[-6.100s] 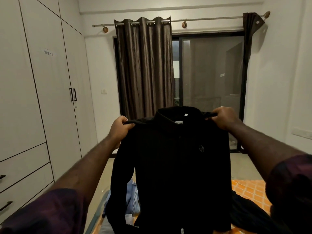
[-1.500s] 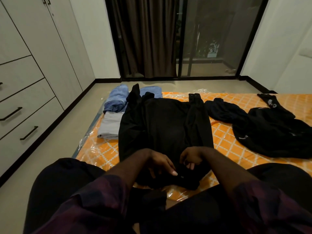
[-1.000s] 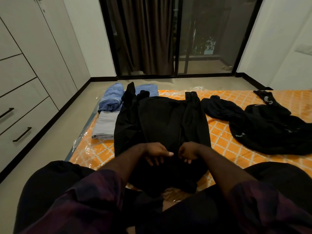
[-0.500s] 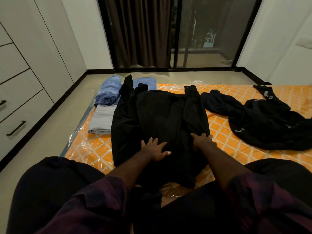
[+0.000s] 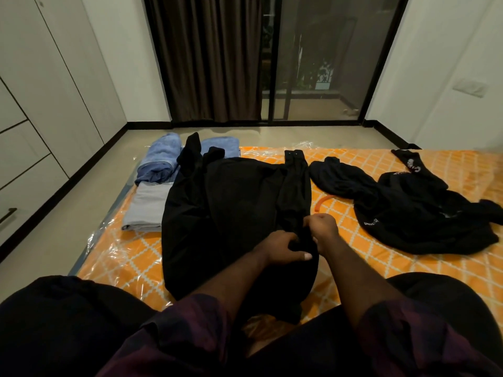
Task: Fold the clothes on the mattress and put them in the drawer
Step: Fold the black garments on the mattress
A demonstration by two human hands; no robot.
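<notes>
Black shirt (image 5: pixel 234 213) flat on mattress (image 5: pixel 353 257), left hand (image 5: pixel 283 247) and right hand (image 5: pixel 322 227) pinching its folded sleeve — soft, limp, light — best gripped along edges.

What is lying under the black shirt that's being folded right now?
The black shirt lies on the orange mattress; its left edge overlaps the folded grey cloth and blue jeans. Anything beneath its middle is hidden.
</notes>
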